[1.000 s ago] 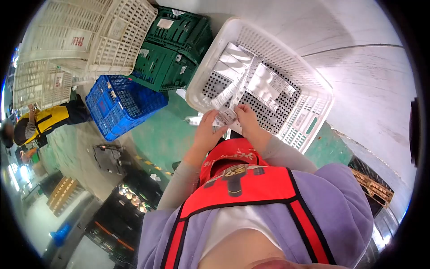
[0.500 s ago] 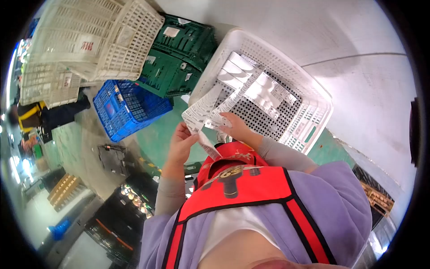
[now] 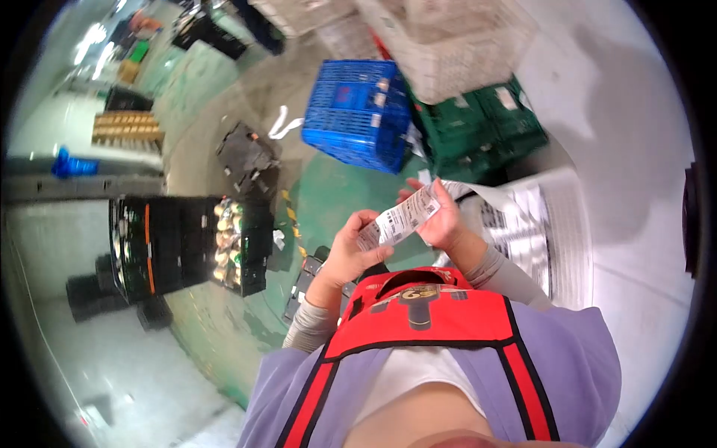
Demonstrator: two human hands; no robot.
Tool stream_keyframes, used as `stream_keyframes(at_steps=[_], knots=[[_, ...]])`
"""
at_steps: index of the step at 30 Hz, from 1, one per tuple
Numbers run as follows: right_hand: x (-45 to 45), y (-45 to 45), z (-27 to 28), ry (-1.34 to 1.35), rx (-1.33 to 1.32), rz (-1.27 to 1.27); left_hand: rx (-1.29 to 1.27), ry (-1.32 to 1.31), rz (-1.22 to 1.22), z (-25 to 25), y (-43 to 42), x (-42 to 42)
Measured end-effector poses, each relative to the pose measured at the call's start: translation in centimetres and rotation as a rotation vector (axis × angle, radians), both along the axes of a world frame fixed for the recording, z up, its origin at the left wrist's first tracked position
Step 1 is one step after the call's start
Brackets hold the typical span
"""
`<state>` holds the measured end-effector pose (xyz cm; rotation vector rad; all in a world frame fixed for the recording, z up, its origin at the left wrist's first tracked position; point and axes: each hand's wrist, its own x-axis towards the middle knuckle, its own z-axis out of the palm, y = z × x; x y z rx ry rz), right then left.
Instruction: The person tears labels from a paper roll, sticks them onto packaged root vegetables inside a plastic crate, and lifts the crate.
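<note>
- The left hand [image 3: 349,248] pinches the lower end of a label strip [image 3: 405,219] between thumb and fingers.
- The right hand [image 3: 446,225], palm turned inward, holds the strip's upper part.
- The strip slants between both hands, above the green floor [image 3: 325,190].
- Its small print is too blurred to read.
- The right forearm [image 3: 504,270] partly hides the white crate [image 3: 576,239], whose contents are indistinct.

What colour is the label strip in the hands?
The label strip is white with black print (head view).
</note>
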<state>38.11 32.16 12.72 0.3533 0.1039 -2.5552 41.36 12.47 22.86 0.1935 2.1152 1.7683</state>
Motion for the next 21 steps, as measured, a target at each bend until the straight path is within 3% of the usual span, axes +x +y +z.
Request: stream_keyframes(at_steps=[6,8,9,10,12,16,19,21], knots=[[-8.1,-11.7,0.9,0.071,0.342,-0.022,0.19,0.062,0.318,-5.1,-14.1,2.1],[-10.2,-17.4,2.6,0.115,0.443,0.03,0.004,-0.032,0.39,-4.8,-18.7,2.2],[-10.9,-20.6,4.0,0.096,0.517,-0.003,-0.351,0.057,0.397,-3.6,-20.6,2.1],[-12.0,-23.5,4.2,0.211,0.519,-0.019,-0.37,-0.009,0.447,-4.4,-23.1,2.2],[-14.1,-28.3,5.1,0.283,0.549,-0.059,-0.178,-0.184,0.488,-5.4,-27.2,2.2],[-19.1,-34.4,7.2,0.311,0.592,-0.066,-0.259,-0.037,0.559,-6.3,-33.1,1.3],[-23.9,-37.6,6.5,0.375,0.619,-0.075,-0.173,-0.271,0.627,-7.3,-36.0,0.0],[-27.1,-39.6,6.7,0.37,0.661,-0.095,-0.146,-0.225,0.652,-10.6,-37.9,-0.8]])
